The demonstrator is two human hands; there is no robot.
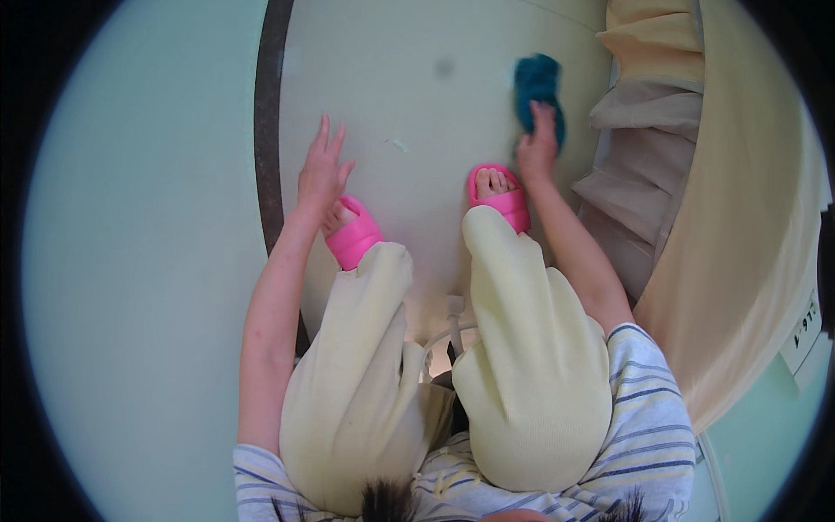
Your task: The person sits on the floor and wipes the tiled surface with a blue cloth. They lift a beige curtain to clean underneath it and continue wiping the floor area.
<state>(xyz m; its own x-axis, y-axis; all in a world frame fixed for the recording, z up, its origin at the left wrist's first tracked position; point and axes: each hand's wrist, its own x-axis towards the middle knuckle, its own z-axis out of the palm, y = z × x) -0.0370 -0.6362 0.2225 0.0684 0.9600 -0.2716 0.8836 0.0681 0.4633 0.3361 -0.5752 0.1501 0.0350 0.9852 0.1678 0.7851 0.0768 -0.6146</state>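
Observation:
My right hand point(537, 151) grips a folded dark teal cloth point(536, 77) against the pale floor point(417, 98), out in front of my right foot. The cloth looks slightly blurred, and part of it is hidden beneath my fingers. My left hand point(321, 169) is above my left foot with its fingers spread and nothing in them. A small pale scrap point(400, 145) lies on the floor between the two hands.
Both my feet wear pink slides, the left slide point(355, 238) and the right slide point(502, 203). A dark baseboard point(267, 130) edges the pale green wall point(143, 261) at left. Gathered beige and grey fabric point(646, 156) hangs at right. Behind my legs stands a white pipe point(455, 320).

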